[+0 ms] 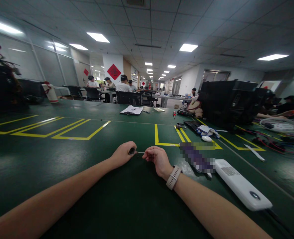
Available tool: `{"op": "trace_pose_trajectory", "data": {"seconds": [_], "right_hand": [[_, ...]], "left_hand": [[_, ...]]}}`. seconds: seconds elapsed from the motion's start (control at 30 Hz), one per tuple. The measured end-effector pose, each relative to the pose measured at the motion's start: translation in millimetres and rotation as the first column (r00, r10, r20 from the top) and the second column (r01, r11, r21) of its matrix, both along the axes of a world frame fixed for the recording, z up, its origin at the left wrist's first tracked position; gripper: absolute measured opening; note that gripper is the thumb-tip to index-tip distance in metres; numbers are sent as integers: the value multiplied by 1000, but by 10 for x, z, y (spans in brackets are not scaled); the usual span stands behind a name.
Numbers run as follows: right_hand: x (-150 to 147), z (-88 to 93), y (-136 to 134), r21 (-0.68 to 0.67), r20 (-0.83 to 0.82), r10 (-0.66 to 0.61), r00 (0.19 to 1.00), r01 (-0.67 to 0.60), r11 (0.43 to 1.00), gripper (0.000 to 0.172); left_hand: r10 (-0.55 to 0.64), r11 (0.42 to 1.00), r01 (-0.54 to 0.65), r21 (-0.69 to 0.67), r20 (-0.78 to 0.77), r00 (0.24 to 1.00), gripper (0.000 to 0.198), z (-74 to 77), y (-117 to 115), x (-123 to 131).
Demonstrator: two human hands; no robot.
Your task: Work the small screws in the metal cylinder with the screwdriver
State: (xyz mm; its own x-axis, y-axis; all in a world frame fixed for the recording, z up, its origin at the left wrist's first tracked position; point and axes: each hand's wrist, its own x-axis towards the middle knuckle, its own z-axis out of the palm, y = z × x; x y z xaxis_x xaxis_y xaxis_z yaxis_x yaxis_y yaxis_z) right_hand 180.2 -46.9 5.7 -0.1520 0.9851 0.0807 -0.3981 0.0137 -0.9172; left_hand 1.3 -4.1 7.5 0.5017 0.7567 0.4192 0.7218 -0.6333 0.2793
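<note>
My left hand [124,154] is closed around a small dark cylinder [131,151] whose round, hollow-looking end faces me. A thin metal rod [139,152] spans the gap from there to my right hand. My right hand [157,159] has its fingertips pinched together at the rod's far end, and a light watch band [174,177] circles that wrist. Both hands are just above the green table [127,205]. Some tiny dark specks lie below the rod. The fingers hide how the rod and the cylinder join.
To the right lie a long white device [244,186] with a cable, a blurred purple packet [196,159], a white oval object [206,138] and gloves [208,130]. Farther back are a clipboard [131,110], a red-handled tool [174,114] and black cases [224,103]. Yellow tape marks the table.
</note>
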Motion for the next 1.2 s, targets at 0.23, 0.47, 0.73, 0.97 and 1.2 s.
{"op": "trace_pose_trajectory", "data": {"seconds": [0.23,0.47,0.73,0.97,1.2], "right_hand": [[-4,-11,-15,60,47,-126,991,124,991,11],[-15,27,-50,94,98,-183,978,174,980,12],[-40,23,-63,149,91,-70,993,56,987,8],[-64,20,-89,178,144,52,988,-77,981,8],[-46,-5,-70,213,207,-12,978,-33,977,10]], "left_hand": [[56,998,-56,-2,20,998,7,-15,20,-2],[59,998,-59,-10,30,998,7,-12,20,-3],[6,999,-4,-40,52,999,10,2,26,4],[-51,996,55,-72,55,997,8,21,-5,11],[-56,994,59,-89,45,997,13,8,-6,5]]}}
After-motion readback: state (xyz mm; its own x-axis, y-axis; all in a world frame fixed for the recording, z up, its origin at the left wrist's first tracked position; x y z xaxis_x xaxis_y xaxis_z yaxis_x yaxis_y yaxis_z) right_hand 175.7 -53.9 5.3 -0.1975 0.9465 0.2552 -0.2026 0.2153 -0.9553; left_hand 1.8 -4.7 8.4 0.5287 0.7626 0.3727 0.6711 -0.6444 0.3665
